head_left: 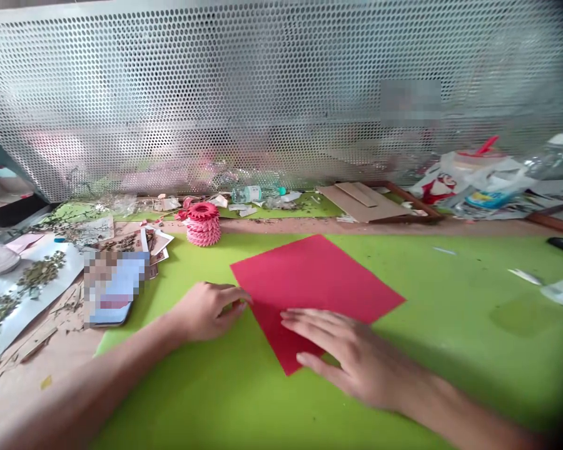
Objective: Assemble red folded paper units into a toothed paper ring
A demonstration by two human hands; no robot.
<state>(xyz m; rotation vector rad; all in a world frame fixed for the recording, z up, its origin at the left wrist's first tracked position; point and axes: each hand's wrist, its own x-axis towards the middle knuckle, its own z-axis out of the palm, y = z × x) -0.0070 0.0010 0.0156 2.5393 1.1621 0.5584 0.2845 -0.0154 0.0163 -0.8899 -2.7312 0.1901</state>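
Observation:
A square sheet of red paper (316, 269) lies flat and turned cornerwise on the green tabletop (272, 412). My left hand (213, 310) is at its left edge, fingers bent, with the thumb and index fingertips close together on that edge. Across the lower part of the sheet rests my right hand (344, 353), fingers stretched out and thumb apart, holding nothing. It covers some of the near right edge.
A stack of scalloped red and pink paper pieces (203, 225) stands behind the sheet. At left lies a phone (117, 294) near dried plant bits. Cardboard (356, 203), a plastic bottle (253, 194) and bags (483, 181) line the back, below a perforated metal panel (263, 81).

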